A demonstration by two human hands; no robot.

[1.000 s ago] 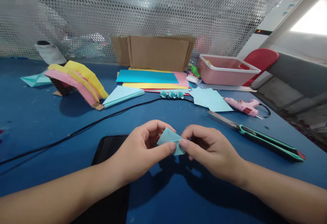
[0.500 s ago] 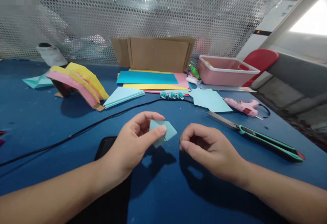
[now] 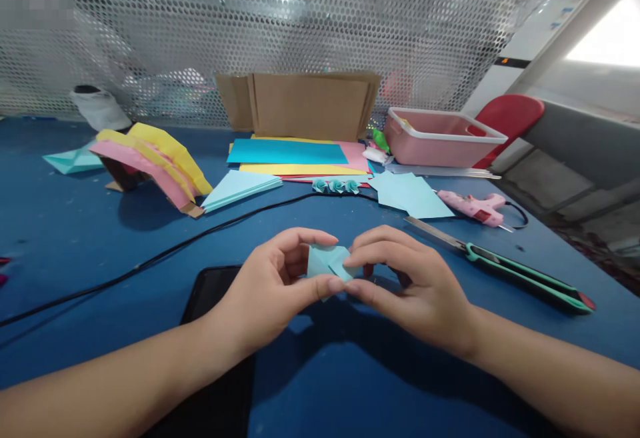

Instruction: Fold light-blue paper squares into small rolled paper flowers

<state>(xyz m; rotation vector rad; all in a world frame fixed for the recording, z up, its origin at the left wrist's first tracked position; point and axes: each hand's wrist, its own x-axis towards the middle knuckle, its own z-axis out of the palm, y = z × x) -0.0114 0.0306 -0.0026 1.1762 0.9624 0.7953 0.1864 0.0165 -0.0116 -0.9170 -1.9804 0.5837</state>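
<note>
A small folded piece of light-blue paper (image 3: 325, 261) is held just above the blue table, between both hands. My left hand (image 3: 280, 285) pinches its left side and lower edge between thumb and fingers. On the paper's right side, the thumb and fingertips of my right hand (image 3: 413, 285) are closed, covering that corner. Behind the hands stand several small blue paper roses (image 3: 336, 186) in a row. Light-blue paper squares (image 3: 413, 195) lie fanned out to their right, and folded light-blue triangles (image 3: 243, 188) are stacked to their left.
To the right lie a utility knife (image 3: 525, 277) with its blade out and a pink glue gun (image 3: 473, 206). A black cable (image 3: 200, 233) crosses the table. A black phone-like slab (image 3: 220, 358) is under my left forearm. Behind are a yellow-pink paper arch (image 3: 150, 158), cardboard (image 3: 310, 105) and a pink basket (image 3: 445, 145).
My right hand has moved left and up to the folded paper and now grips its right side. The paper has shifted slightly right and turned in my left hand.
</note>
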